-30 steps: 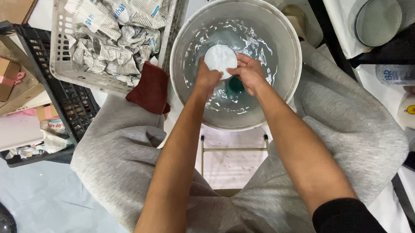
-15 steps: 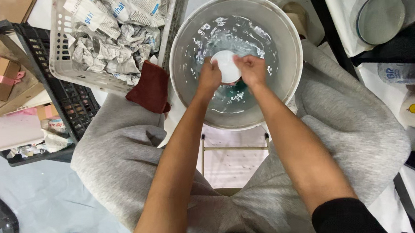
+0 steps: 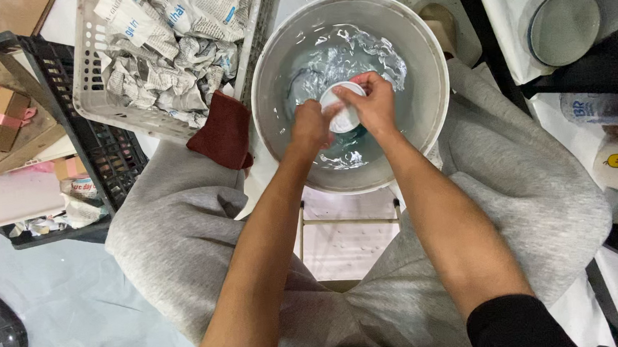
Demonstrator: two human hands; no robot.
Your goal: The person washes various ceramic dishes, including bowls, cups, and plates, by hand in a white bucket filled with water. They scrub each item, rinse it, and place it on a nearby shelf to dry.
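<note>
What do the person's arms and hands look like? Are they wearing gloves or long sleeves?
No gloves: the left hand and right hand are bare, with no rings, watch or bracelets to see. The forearms are bare too. Black sleeves are pushed up near the elbows, clearest on the right arm.

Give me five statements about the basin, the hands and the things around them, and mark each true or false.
1. Both hands, left hand and right hand, are over the round basin. True.
2. The basin is dry. False: it holds water.
3. The hands hold a small white cup. True.
4. The white basket holds folded towels. False: it holds crumpled newspaper.
5. A dark red cloth lies left of the basin. True.
</note>
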